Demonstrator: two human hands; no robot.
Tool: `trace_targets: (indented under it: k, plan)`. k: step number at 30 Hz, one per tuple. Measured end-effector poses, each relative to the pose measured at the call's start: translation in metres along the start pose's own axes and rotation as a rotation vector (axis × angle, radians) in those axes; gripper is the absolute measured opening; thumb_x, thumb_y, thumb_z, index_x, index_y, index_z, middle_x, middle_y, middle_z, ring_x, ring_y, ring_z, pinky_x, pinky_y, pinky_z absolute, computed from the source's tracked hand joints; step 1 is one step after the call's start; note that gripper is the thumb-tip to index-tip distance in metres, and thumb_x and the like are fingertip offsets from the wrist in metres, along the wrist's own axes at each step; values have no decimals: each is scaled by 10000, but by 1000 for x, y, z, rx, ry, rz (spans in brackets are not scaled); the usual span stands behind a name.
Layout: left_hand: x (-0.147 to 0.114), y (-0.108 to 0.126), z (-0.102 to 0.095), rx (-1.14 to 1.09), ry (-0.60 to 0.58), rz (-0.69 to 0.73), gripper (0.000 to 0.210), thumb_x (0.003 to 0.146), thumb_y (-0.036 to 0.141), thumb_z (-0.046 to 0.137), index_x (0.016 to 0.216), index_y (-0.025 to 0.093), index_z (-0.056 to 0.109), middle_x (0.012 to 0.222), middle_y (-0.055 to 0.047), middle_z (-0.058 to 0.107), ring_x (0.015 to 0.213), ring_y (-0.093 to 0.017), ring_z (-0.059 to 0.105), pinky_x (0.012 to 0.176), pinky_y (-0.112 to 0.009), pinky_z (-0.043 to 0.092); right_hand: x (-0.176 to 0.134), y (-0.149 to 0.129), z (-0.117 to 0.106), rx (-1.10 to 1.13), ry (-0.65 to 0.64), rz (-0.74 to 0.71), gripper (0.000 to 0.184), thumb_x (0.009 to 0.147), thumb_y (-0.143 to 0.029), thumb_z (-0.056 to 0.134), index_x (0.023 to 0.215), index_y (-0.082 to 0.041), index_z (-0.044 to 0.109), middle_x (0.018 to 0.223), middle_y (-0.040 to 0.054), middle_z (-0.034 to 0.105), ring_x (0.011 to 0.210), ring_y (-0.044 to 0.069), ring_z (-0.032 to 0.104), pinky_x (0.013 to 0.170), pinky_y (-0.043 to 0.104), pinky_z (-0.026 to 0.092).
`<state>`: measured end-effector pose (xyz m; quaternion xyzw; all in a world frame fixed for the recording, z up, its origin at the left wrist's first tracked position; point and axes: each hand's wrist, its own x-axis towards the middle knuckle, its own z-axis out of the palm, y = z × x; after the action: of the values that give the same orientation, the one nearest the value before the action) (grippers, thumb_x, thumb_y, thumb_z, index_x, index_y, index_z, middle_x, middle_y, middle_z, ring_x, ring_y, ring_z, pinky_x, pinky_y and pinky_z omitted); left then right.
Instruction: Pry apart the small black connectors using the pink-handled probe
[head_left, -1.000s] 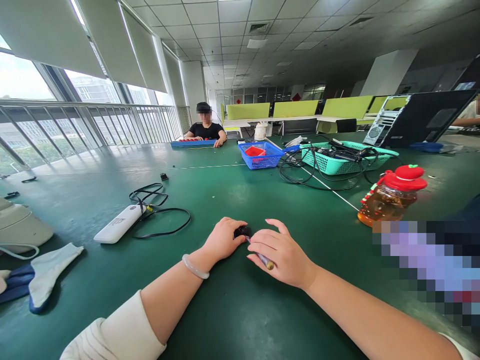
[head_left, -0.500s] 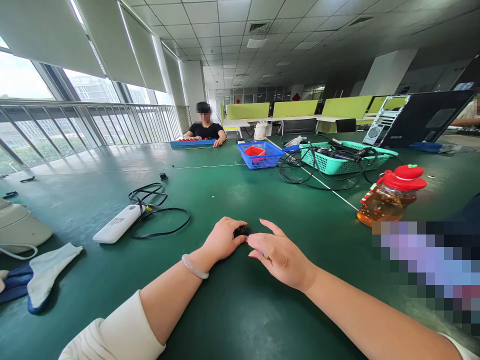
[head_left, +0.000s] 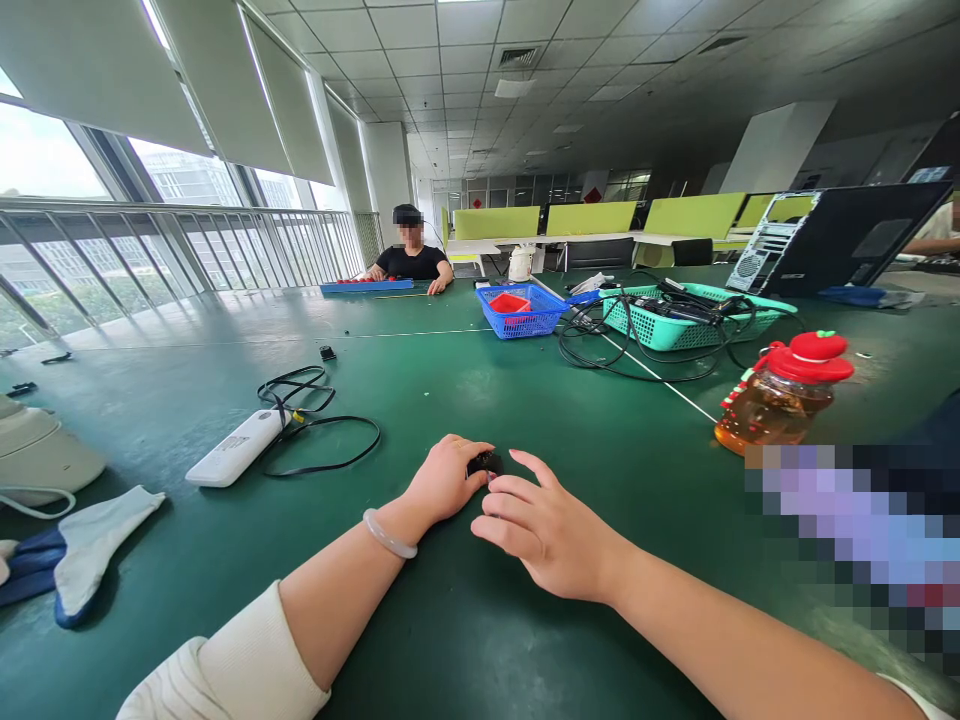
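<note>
My left hand (head_left: 448, 476), with a pale bangle at the wrist, grips a small black object (head_left: 486, 463) against the green tabletop. Fingers cover much of that object, so its kind is unclear. Close on its right side is my right hand (head_left: 551, 525), fingers bent and partly spread, the fingertips near the black object. A sliver of something thin shows at those fingertips; the rest is hidden behind the hand.
A white power strip (head_left: 238, 447) with a black cable lies left, beyond a blue-and-white glove (head_left: 94, 550). A red-lidded bottle (head_left: 780, 400) stands right. Farther back are a blue basket (head_left: 525, 322), a green basket (head_left: 667, 335) of cables, and a seated person (head_left: 411, 262).
My right hand has rolled over, its fingers swinging left and down beside the black object. My left hand stays put. Across the table, the blue tray by the person has shifted left.
</note>
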<state>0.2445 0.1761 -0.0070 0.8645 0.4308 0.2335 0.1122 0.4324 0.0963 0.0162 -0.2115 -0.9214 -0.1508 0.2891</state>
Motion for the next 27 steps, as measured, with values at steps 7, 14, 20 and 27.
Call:
trace_targets:
  k: [7,14,20,27]
  plan:
    - [0,3,-2,-5,-9,-34,360,835,259,611,1191,231,652,1108,-32,726,1074,-240,580,966,-393,462,0,0,0,-28,2,-86,261,921,-90,465,1087,-233,606,856,-2,625,896,155,578,1108,509,318]
    - [1,3,-1,-13,-2,-36,361,831,236,593,1186,215,656,1126,-32,724,1079,-237,580,956,-383,471,1,-1,-2,-40,-9,-109,415,927,-49,429,1200,-312,599,866,-21,642,853,114,591,1127,494,298]
    - [0,1,0,-18,-1,-33,366,826,218,590,1186,221,655,1133,-30,721,1083,-236,580,960,-388,470,0,1,0,-37,-25,-117,428,923,-56,430,1215,-318,601,972,15,661,938,129,602,1122,499,312]
    - [1,2,-1,-11,-1,-29,367,825,213,591,1187,229,652,1104,-32,728,1061,-232,588,952,-384,477,-1,1,1,-5,-70,-137,415,924,-53,416,1219,-289,588,1058,27,671,995,140,604,1122,522,307]
